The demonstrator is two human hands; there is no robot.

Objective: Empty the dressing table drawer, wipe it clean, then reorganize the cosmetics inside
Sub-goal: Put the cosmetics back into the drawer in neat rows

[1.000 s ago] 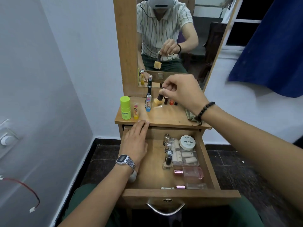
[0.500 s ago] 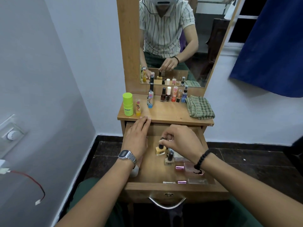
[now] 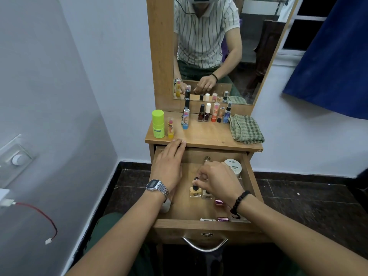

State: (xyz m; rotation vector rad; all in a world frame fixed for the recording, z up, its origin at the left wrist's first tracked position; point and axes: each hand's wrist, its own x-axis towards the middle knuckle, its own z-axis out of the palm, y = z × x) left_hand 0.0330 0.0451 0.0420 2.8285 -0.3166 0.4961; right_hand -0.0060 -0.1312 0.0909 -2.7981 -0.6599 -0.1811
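Yellow nail polish bottle standing upright in open drawer, R hand pinching its black cap w/ fingertips.

L hand lying flat w/ fingers straight, holding nothing, tips touching tabletop edge, just left of R hand. White nail polish jar sitting beyond R hand; more bottles and green checked cloth further back on top.

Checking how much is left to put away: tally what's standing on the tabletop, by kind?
Green stick: 1
Small tubes, yellow and blue: 2
Black tube: 1
Small bottles at the mirror, from the dark one to the spray: 5
Checked cloth: 1
Total: 10
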